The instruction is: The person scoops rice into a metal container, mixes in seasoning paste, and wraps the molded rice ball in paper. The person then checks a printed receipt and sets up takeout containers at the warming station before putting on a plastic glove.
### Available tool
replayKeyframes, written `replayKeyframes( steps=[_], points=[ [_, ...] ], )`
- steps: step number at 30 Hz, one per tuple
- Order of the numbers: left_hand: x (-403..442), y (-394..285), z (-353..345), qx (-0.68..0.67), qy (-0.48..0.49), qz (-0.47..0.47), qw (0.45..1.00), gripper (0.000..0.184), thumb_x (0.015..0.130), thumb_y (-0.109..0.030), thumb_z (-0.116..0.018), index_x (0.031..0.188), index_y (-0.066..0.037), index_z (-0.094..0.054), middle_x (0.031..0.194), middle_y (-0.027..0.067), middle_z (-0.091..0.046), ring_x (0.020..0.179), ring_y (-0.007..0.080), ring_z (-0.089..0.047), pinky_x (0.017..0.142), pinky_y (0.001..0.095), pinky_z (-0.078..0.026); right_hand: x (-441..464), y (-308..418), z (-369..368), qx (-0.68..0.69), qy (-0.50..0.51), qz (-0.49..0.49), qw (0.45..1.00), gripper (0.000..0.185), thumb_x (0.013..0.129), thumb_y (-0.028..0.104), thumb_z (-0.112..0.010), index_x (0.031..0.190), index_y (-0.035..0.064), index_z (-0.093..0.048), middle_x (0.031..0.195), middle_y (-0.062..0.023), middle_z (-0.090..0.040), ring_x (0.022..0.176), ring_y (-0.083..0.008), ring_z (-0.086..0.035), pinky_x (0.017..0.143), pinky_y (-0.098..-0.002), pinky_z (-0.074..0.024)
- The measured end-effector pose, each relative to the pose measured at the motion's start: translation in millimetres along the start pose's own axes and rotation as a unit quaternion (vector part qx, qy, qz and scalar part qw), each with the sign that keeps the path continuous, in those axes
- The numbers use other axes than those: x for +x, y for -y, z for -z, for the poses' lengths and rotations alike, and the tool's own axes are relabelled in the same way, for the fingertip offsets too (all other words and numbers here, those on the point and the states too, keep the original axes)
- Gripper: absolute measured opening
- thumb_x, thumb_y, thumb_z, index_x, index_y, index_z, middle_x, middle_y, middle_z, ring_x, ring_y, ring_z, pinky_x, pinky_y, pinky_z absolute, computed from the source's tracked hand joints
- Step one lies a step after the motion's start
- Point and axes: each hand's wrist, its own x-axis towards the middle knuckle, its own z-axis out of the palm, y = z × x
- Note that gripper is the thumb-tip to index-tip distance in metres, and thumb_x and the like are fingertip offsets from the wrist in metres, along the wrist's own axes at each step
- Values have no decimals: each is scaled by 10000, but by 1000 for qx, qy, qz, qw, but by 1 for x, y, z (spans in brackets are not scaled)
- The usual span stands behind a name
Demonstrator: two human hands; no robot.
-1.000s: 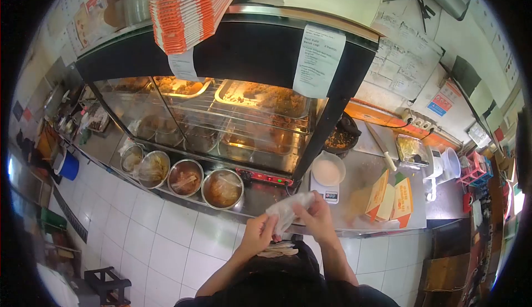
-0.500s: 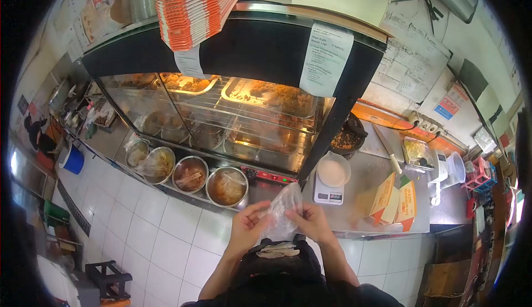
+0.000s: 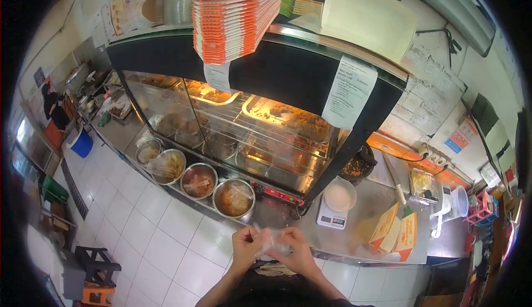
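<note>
A clear plastic bag (image 3: 271, 244) is bunched up between my two hands, low in the view and in front of my body. My left hand (image 3: 246, 247) pinches one side of it with curled fingers. On the other side, my right hand (image 3: 293, 250) has its fingers closed round the plastic. Just beyond my hands stands a metal pot (image 3: 234, 198) of orange-brown food with a plastic bag lying in it. A digital scale (image 3: 332, 219) with a white bowl (image 3: 339, 195) on top stands ahead of my right hand.
A glass food warmer (image 3: 266, 135) with lit trays fills the middle. More metal pots (image 3: 199, 180) line its front edge. On the steel counter (image 3: 354, 238) are an open orange-and-white box (image 3: 396, 232) and a knife (image 3: 400, 193). Stacked folded cartons (image 3: 235, 21) sit atop the warmer.
The bag, held up and spread before, is now lower and gathered between my hands. My hands have come closer together. The whole scene has shifted down and somewhat right in view.
</note>
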Motion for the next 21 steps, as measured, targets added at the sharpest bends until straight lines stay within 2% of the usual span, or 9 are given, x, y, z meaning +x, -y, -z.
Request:
replayKeyframes(
  steps=[2, 5, 8, 11, 12, 14, 18, 20, 21],
  points=[
    [-3, 2, 1, -14, 8, 34, 999, 299, 951, -100, -707, 691, -81, -559, 642, -57, -562, 580, 4, -465, 524, 197, -374, -5, -12, -4, 72, 66, -30, 995, 288, 756, 190, -868, 915, 29, -688, 1073, -129, -610, 990, -281, -610, 854, -383, -512],
    [-6, 6, -4, -101, -57, 105, 988, 353, 1003, -175, -646, 673, -109, -540, 647, -58, -559, 569, 5, -449, 510, 211, -358, 4, -16, 5, 53, 70, 0, 996, 198, 805, 156, -827, 877, 16, -708, 1077, -124, -626, 960, -273, -626, 828, -372, -522],
    [-5, 9, -9, -245, -145, 131, 950, 235, 1014, -205, -632, 802, -126, -567, 717, -50, -570, 623, 35, -500, 569, 222, -402, 11, -14, 18, 66, 57, 12, 996, 157, 834, 157, -803, 911, 35, -740, 1043, -122, -637, 917, -281, -626, 785, -373, -529],
    [-3, 25, -10, -241, -118, 116, 956, 83, 988, -139, -656, 979, -86, -593, 774, -36, -580, 666, 55, -523, 622, 221, -435, 7, -24, 24, 93, 55, -54, 993, 135, 871, 121, -763, 940, 10, -729, 1075, -133, -645, 958, -256, -651, 794, -352, -533],
    [-4, 18, -17, -241, -114, 118, 957, 83, 988, -139, -656, 979, -86, -593, 774, -36, -580, 666, 55, -523, 622, 221, -435, 3, -27, 26, 91, 51, -55, 993, 135, 871, 121, -763, 940, 10, -729, 1075, -133, -645, 958, -256, -651, 794, -352, -533],
    [-4, -4, -39, -22, -44, 52, 997, 161, 949, -56, -675, 1078, -44, -579, 816, -17, -597, 728, 75, -575, 691, 226, -483, -5, -33, 30, 87, 16, -92, 992, 136, 894, 112, -737, 963, -3, -717, 1076, -148, -650, 979, -262, -663, 762, -337, -554],
    [-8, 11, -50, 8, 43, -45, 998, 208, 915, 0, -683, 1106, -6, -601, 884, 16, -649, 793, 97, -624, 764, 243, -518, -20, -43, 29, 89, 17, -78, 993, 167, 864, 109, -760, 973, -7, -711, 1010, -160, -666, 877, -278, -672, 743, -339, -538],
    [-5, 32, -44, -79, 25, 77, 994, 208, 923, -8, -679, 1124, 5, -631, 972, 43, -691, 847, 103, -649, 810, 254, -529, -28, -54, 22, 118, -6, -100, 988, 172, 851, 100, -765, 966, -11, -703, 1011, -168, -667, 897, -271, -679, 767, -330, -540],
    [-3, 39, -42, -85, 3, 59, 995, 185, 947, -39, -661, 1125, 12, -653, 997, 55, -706, 834, 92, -644, 774, 247, -525, -33, -67, 19, 114, -13, -92, 989, 162, 884, 97, -743, 1017, 18, -697, 1026, -132, -676, 914, -225, -678, 783, -317, -538]
  ],
)
